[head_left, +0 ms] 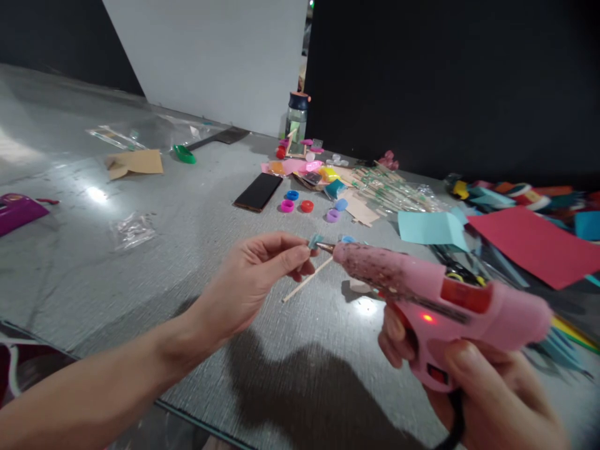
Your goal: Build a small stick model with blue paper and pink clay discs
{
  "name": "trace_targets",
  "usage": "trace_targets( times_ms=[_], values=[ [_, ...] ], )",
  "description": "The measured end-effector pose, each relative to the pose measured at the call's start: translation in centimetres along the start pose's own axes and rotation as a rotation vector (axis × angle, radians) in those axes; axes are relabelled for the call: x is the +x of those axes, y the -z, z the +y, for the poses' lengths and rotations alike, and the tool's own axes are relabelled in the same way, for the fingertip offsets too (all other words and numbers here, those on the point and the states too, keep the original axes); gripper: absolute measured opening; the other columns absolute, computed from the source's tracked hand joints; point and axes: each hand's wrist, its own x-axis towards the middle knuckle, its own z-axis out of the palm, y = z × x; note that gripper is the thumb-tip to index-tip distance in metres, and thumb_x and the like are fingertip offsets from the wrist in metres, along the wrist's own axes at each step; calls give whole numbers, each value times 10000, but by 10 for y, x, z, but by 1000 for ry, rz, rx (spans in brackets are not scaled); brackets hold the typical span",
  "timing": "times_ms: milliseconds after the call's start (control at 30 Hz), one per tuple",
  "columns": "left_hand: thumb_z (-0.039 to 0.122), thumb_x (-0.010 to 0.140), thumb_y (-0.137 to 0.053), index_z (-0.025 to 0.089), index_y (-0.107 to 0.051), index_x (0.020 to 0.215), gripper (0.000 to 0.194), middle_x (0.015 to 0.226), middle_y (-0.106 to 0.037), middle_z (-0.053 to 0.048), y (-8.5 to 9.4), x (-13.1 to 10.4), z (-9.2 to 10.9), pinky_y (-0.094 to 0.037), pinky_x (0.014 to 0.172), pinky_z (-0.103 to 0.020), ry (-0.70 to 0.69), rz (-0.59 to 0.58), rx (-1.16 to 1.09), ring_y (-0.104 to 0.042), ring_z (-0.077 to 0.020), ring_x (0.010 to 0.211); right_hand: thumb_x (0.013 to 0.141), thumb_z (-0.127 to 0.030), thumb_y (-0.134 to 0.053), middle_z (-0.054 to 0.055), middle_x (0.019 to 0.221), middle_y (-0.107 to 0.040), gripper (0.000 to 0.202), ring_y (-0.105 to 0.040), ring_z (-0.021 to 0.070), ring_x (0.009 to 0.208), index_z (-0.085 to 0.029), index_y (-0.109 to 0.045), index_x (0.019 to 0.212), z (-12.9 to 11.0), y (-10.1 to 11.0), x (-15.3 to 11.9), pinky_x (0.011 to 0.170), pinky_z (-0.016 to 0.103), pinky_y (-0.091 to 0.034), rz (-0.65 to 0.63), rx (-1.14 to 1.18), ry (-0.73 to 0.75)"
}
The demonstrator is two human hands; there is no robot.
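Note:
Between the thumb and fingers of my left hand (255, 278) is a small teal piece (315, 240), held above the table. My right hand (487, 387) is wrapped round the handle of a pink glue gun (398, 275) with a lit red light. The metal nozzle points left, and its tip is at the teal piece; whether they touch I cannot tell. Under the nozzle a thin wooden stick (304, 282) lies slanted on the table. A blue ring (348, 239) shows just behind the gun's front end.
Coloured rings (307, 206) and a black phone (259, 192) lie beyond my hands. A bottle (297, 115) stands at the back. Sticks, teal paper (431, 229) and red paper (539, 244) spread to the right. A purple tool (21, 212) is far left.

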Motion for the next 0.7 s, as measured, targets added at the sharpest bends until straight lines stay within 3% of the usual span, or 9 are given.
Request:
trace_targets(
  times_ms=[200, 467, 600, 700],
  values=[
    [226, 850, -743, 214, -794, 793, 78, 715, -724, 30, -1, 1, -1, -463, 684, -212, 21, 17, -16, -605, -83, 681, 901, -487, -658, 44, 653, -632, 269, -533, 187, 560, -275, -730, 752, 4, 3, 1, 472, 283, -446, -33, -18, 21],
    [268, 793, -787, 196, -776, 782, 73, 687, -715, 12, 6, 9, -6, -465, 688, -260, 32, 61, 43, -606, -113, 672, 872, -504, -703, 59, 664, -623, 292, -523, 177, 585, -236, -697, 756, -9, -4, 7, 495, 279, -423, 28, 75, 81],
    [268, 729, -827, 183, -754, 769, 119, 671, -694, 22, 9, 13, -6, -448, 660, -252, 37, 103, 87, -594, -106, 650, 889, -457, -704, 55, 687, -652, 234, -524, 157, 576, -236, -736, 822, -4, 2, 10, 457, 244, -384, 90, 28, 103],
    [264, 698, -840, 172, -736, 768, 156, 671, -685, 26, 8, 15, -5, -441, 647, -246, 60, 102, 97, -589, -102, 642, 920, -420, -690, 52, 790, -697, 176, -581, 160, 678, -255, -751, 936, 2, 9, 14, 532, 232, -426, 132, -85, 114]
  ],
)
